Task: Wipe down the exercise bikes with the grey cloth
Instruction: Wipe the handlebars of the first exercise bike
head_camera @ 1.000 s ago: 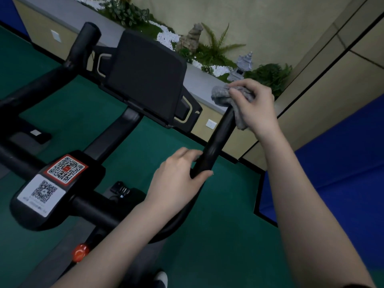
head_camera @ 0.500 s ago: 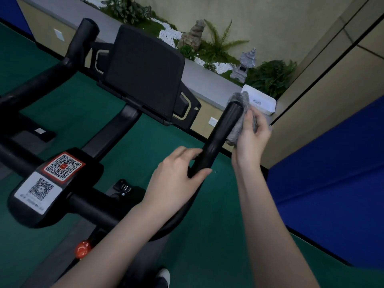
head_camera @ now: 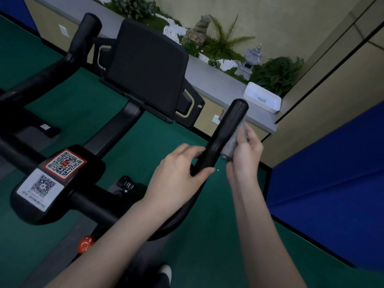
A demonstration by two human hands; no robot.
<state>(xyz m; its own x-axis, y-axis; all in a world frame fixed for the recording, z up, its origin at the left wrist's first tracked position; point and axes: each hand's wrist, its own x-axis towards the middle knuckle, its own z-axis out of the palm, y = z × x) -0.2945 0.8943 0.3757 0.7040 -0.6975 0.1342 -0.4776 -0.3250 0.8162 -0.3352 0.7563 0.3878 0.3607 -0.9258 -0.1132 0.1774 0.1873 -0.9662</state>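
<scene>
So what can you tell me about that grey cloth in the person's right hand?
The grey cloth looks soft and fuzzy, maybe microfibre, bunched into a small wad rather than spread flat. The right hand grips it, covering much of it, and presses it against the right side of the bike's black handlebar horn, below its rounded tip. Only a crumpled patch shows between hand and bar.

Bare-armed to the frame edge, with left hand (head_camera: 176, 175) and right hand (head_camera: 245, 154) uncovered. Wearing a pale-toed shoe (head_camera: 166, 272) at 6 o'clock, and possibly dark trousers (head_camera: 145, 277) at its 9 o'clock.
</scene>
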